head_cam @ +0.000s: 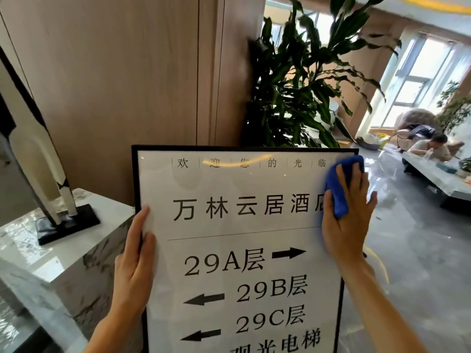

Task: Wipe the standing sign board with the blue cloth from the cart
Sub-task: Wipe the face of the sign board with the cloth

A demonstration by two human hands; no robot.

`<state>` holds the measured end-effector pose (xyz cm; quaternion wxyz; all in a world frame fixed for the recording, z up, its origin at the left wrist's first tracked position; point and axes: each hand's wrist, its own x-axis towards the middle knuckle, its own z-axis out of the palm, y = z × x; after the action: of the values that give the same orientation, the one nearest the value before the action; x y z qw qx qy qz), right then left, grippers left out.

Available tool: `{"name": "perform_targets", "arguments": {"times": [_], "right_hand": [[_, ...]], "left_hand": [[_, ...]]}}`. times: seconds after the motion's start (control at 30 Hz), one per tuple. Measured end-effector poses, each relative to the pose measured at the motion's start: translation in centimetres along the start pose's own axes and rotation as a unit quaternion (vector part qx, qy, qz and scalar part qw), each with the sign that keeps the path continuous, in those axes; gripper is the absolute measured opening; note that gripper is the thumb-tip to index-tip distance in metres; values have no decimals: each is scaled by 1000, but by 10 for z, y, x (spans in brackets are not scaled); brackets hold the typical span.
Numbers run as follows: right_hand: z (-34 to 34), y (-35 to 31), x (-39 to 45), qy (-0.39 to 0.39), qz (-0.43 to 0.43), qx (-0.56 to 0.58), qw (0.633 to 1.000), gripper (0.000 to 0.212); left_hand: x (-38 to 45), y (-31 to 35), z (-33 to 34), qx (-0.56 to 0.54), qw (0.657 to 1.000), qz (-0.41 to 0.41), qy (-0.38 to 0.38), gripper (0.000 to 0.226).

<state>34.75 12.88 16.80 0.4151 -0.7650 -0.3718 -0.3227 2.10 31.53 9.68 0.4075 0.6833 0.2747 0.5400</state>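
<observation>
The standing sign board (237, 225) fills the lower middle of the head view: a white glossy panel in a thin black frame, printed with black characters and arrows. My right hand (344, 220) presses a bunched blue cloth (341, 182) against the board's upper right corner, fingers spread over the cloth. My left hand (135, 261) lies flat along the board's left edge, fingers wrapped over the frame, holding it. The board's bottom is out of frame. The cart is not in view.
A marble-topped pedestal (63, 250) with a black-and-white sculpture (38, 159) stands close on the left. A tall leafy plant (300, 85) rises right behind the board. Glossy grey floor (420, 263) stretches to the right, where a person (430, 149) sits at a low table (443, 182).
</observation>
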Motion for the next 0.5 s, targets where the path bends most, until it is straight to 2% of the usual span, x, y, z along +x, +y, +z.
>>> {"name": "perform_targets", "arguments": {"times": [0.13,0.37,0.5], "right_hand": [[12,-8,-4,35,-8,20,999,57],[39,-67,-16,29,9,69,997,60],[62,-136,-30,-11,-60,47,997,65]], "left_hand": [[0,-5,2,-29,1000,1,11,43],[0,-5,5,-48,999,19,6,50],[1,-5,6,-41,999,14,8,53]]}}
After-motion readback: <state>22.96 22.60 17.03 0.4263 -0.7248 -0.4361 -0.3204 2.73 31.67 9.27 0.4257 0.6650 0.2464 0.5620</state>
